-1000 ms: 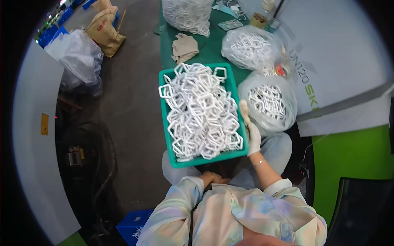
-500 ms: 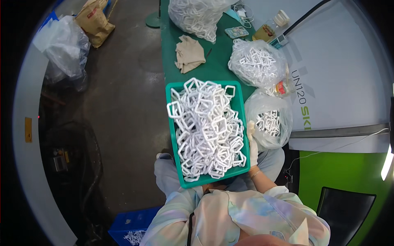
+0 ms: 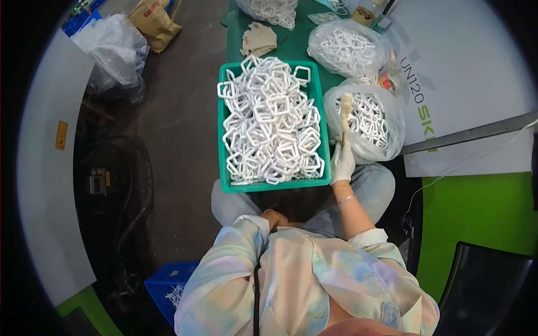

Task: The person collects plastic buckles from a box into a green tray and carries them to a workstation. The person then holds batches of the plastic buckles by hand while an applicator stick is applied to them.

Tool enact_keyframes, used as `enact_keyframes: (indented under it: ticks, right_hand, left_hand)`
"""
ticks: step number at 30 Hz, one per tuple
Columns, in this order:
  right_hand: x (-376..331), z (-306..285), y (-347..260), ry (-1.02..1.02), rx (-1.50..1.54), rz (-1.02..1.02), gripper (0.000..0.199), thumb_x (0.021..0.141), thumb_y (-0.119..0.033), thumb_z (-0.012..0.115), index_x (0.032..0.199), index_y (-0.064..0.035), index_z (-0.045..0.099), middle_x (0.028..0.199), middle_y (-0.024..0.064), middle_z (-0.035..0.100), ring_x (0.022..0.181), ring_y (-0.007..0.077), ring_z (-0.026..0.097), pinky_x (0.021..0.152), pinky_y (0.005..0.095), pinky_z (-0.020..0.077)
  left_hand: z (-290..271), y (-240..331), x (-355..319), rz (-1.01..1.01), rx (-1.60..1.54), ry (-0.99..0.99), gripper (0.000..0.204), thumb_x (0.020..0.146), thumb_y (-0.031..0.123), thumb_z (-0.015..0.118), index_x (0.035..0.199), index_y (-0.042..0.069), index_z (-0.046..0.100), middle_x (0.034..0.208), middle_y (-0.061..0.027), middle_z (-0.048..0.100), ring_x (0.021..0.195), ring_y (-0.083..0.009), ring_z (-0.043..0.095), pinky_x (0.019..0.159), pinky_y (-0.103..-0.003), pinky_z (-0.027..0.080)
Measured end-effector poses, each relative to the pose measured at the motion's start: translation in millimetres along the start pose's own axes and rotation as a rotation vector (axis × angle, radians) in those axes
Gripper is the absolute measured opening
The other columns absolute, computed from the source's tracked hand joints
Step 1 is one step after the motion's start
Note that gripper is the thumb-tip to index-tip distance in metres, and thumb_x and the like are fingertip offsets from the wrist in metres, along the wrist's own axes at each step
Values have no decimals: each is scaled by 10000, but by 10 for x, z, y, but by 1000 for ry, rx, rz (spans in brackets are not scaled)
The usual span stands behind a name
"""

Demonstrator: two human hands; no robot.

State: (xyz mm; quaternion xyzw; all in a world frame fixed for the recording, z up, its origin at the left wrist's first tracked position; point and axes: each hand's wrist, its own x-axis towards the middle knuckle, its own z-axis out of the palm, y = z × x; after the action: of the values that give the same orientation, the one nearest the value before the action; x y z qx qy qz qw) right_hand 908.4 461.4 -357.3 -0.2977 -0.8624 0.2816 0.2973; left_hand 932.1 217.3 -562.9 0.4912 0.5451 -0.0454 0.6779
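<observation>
A green tray [image 3: 223, 168] heaped with white angular plastic links [image 3: 274, 123] extends over the front of the green table, above my knees. My right hand [image 3: 343, 163], in a white glove, is beside the tray's right wall. It is closed round a slim stick-like tool with a pale, wrapped-looking end [image 3: 346, 105], which points away from me over an open bag of links [image 3: 370, 120]. I cannot make out the tool's kind. My left hand [image 3: 280, 219] is low in front of my lap, below the tray's near edge; its fingers are hidden.
Behind the open bag lies another clear bag of links [image 3: 344, 50], with a jar [image 3: 365, 12] beyond. A beige cloth [image 3: 259, 39] lies on the green table [image 3: 297, 42]. A blue bin [image 3: 162, 280] sits at lower left, a black chair [image 3: 485, 285] at lower right.
The view has shifted, so the tray sits higher in the picture. My right hand has turned and the slim tool now shows above it. My left wrist has come into sight.
</observation>
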Motion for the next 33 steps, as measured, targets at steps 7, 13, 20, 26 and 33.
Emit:
enact_keyframes:
  ticks: [7, 13, 20, 26, 33]
  right_hand:
    - [62, 275, -92, -9, -296, 6, 418, 960, -189, 545, 1352, -54, 491, 976, 226, 656, 866, 382, 638, 713, 449, 495]
    - [179, 149, 339, 176, 1147, 828, 305, 1014, -226, 480, 1120, 22, 624, 1061, 71, 660, 928, 152, 629, 826, 278, 499]
    - [131, 150, 287, 152, 944, 868, 327, 1029, -273, 456, 1126, -7, 618, 1018, 39, 653, 898, 118, 610, 834, 270, 494]
    - [45, 229, 242, 60, 760, 743, 325, 1030, -272, 452, 1116, -8, 621, 1013, 35, 652, 891, 113, 607, 830, 269, 492]
    - [29, 181, 285, 32, 574, 548, 323, 1032, -270, 448, 1104, -10, 624, 1007, 30, 651, 882, 107, 603, 825, 268, 490]
  left_hand:
    - [217, -187, 4, 107, -52, -11, 492, 911, 443, 506, 1155, 55, 686, 1133, -168, 685, 1077, -313, 639, 909, -397, 479]
    - [-251, 322, -1852, 320, -1421, 547, 119, 703, 59, 681, 820, 38, 697, 786, -65, 632, 652, -169, 531, 575, -315, 437]
    - [-1619, -1352, -1257, 427, -1410, 492, 116, 745, 77, 671, 847, 33, 704, 838, -85, 647, 730, -191, 561, 644, -334, 456]
    - [-1358, -2112, -901, 527, -1316, 517, 121, 780, 93, 662, 871, 30, 710, 882, -102, 661, 797, -210, 586, 702, -350, 473]
    - [1298, -1029, -667, 661, -1115, 546, 132, 821, 111, 652, 898, 25, 717, 934, -122, 677, 875, -232, 617, 770, -368, 492]
